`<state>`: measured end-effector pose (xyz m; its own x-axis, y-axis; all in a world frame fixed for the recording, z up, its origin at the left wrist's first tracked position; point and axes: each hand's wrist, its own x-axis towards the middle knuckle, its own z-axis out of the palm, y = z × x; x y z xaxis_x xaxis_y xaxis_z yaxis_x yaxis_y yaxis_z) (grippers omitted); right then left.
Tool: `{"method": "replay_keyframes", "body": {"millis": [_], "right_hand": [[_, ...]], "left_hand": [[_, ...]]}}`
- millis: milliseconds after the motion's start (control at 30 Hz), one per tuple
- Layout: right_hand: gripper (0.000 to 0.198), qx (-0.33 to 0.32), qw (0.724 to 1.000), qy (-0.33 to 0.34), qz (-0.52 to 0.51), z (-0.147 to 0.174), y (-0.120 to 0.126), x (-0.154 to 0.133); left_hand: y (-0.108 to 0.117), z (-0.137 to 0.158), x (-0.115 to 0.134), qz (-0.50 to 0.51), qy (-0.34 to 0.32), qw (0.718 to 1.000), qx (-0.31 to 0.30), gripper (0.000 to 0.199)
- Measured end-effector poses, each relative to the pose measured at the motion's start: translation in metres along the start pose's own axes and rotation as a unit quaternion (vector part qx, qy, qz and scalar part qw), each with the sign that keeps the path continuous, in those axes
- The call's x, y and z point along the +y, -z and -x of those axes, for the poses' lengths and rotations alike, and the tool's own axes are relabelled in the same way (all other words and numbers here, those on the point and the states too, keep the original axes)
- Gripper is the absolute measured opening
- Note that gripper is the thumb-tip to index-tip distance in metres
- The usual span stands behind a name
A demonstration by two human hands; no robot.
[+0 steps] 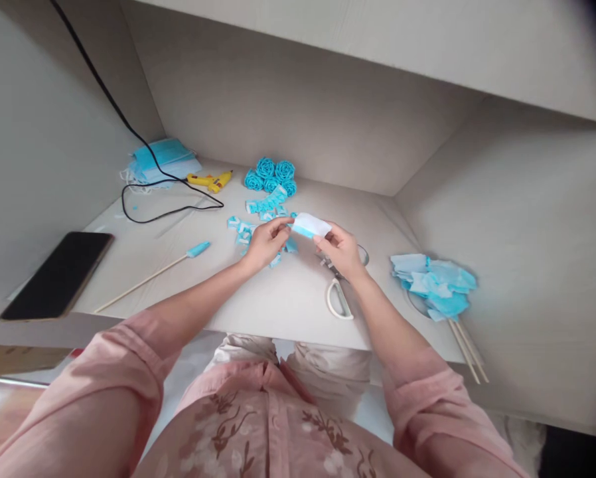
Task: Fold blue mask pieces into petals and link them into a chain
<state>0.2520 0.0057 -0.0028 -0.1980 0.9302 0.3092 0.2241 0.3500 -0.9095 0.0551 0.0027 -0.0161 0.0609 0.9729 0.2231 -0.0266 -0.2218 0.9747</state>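
Note:
Between my two hands is a small folded piece of face-mask fabric (310, 224), white with a light-blue lower band. My right hand (342, 251) pinches its right end with thumb and fingers. At its left end, the fingertips of my left hand (268, 242) are closed on the edge. Blue and white fabric scraps (243, 231) lie on the table behind and beside my left hand. Under my right hand are scissors with a white handle (338, 300), partly hidden by that hand. Several rolled blue fabric roses (273, 174) sit farther back.
At the back left are stacked blue masks (163, 159) and a yellow glue gun (211, 180) with a black cord (103, 93). A blue-tipped stick (153, 279) and a phone (56, 275) lie on the left. On the right, blue fabric flowers on sticks (437, 285) overhang the table edge.

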Motion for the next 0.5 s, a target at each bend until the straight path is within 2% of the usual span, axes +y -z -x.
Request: {"method": "replay_keyframes", "body": {"millis": [200,300,500], "right_hand": [[0.047,-0.034,0.999,0.012,0.023,0.001,-0.001,-0.001],[0.047,-0.022,1.000,-0.001,0.010,0.002,0.000,0.000],[0.048,0.010,0.998,-0.041,-0.041,0.003,0.000,0.003]], "left_hand": [[0.000,0.003,0.004,-0.029,-0.003,0.999,-0.019,0.027],[-0.001,0.007,0.009,0.029,0.023,0.999,-0.018,0.027],[-0.005,0.013,0.014,0.169,0.107,0.979,-0.030,0.043]]}}
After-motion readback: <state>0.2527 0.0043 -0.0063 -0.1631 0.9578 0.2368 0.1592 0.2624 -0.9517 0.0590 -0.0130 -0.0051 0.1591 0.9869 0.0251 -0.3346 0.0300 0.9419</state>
